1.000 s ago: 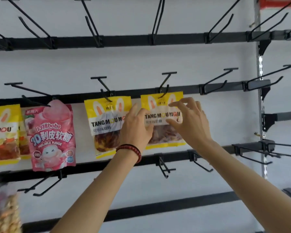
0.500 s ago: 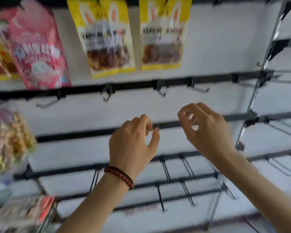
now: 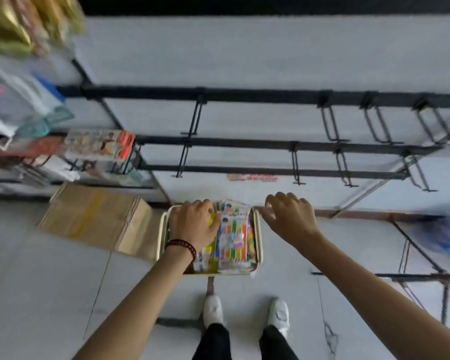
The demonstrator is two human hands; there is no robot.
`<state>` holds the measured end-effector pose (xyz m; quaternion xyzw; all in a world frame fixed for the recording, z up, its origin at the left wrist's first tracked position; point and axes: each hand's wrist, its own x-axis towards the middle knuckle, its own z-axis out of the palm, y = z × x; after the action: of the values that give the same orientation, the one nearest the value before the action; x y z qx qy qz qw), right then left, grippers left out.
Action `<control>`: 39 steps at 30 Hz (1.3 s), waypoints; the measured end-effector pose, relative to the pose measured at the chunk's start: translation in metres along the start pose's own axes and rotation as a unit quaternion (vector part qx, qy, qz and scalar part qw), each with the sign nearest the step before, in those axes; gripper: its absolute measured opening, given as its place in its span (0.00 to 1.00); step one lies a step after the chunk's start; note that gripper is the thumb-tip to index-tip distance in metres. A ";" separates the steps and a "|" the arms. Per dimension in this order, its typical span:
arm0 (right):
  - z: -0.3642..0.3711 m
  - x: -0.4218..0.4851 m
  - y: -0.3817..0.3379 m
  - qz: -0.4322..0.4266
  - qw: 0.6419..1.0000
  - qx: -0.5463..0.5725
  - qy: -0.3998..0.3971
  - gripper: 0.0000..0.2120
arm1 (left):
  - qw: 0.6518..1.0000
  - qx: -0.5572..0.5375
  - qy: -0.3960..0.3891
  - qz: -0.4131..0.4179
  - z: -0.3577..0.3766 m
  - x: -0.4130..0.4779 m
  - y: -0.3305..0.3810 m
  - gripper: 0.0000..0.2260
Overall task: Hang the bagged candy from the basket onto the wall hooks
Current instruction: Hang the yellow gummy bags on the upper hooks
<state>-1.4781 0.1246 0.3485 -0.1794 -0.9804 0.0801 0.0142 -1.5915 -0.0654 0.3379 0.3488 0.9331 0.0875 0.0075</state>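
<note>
1. Head view: the left hand (image 3: pixel 192 224) reaches into the basket (image 3: pixel 258 237), fingers curled over a yellow bag (image 3: pixel 212 220); I cannot tell whether it grips. The right hand (image 3: pixel 289 219) hovers empty, loosely curled, beside the rim.
2. The bagged candy (image 3: pixel 234 235) looks tightly packed, so lifting one may drag neighbours out.
3. A cardboard box (image 3: pixel 94 216) crowds the left side, and the wall hooks (image 3: pixel 330 126) jutting above could snag a rising bag.

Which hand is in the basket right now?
The left hand, the one wearing the red-and-black bracelet: its fingers are down inside the basket on a yellow bag. The right hand hangs outside the basket's right rim, holding nothing.
</note>
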 end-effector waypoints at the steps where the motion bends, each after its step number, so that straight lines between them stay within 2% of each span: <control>1: 0.016 0.002 -0.007 0.000 1.000 0.004 -0.011 0.18 | 1.000 -0.012 -0.008 -0.021 0.014 -0.005 -0.010 0.11; 4: 0.065 0.013 -0.029 0.004 0.998 0.023 -0.059 0.17 | 0.997 -0.032 -0.038 -0.065 0.058 -0.017 -0.039 0.11; 7: 0.102 0.017 -0.040 0.004 0.996 0.035 -0.085 0.16 | 0.996 -0.026 -0.051 -0.068 0.089 -0.026 -0.057 0.13; 12: 0.183 0.019 -0.048 0.014 0.989 0.025 -0.147 0.17 | 0.987 -0.025 -0.118 -0.104 0.160 -0.045 -0.097 0.11; 16: 0.237 0.032 -0.047 0.012 0.988 0.029 -0.152 0.18 | 0.985 -0.035 -0.111 -0.129 0.201 -0.033 -0.119 0.11; 20: 0.271 0.053 -0.047 0.020 0.989 0.031 -0.146 0.20 | 0.988 -0.023 -0.118 -0.091 0.238 -0.016 -0.133 0.13; 24: 0.300 0.064 -0.054 0.017 0.984 0.062 -0.165 0.22 | 0.978 -0.020 -0.183 -0.097 0.276 -0.010 -0.153 0.21; 30: 0.347 0.066 -0.073 0.007 0.973 0.082 -0.214 0.30 | 0.960 -0.036 -0.256 -0.107 0.316 -0.002 -0.181 0.44; 34: 0.372 0.077 -0.082 0.063 0.974 0.107 -0.191 0.33 | 0.973 -0.001 -0.224 -0.055 0.335 0.005 -0.184 0.47; 39: 0.382 0.098 -0.082 0.085 0.976 0.089 -0.179 0.29 | 0.981 -0.085 -0.143 -0.101 0.344 0.019 -0.182 0.39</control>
<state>-1.6201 0.0259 -0.0151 -0.2432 -0.9371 0.1988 -0.1521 -1.6986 -0.1334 -0.0306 0.2595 0.9421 0.1144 0.1789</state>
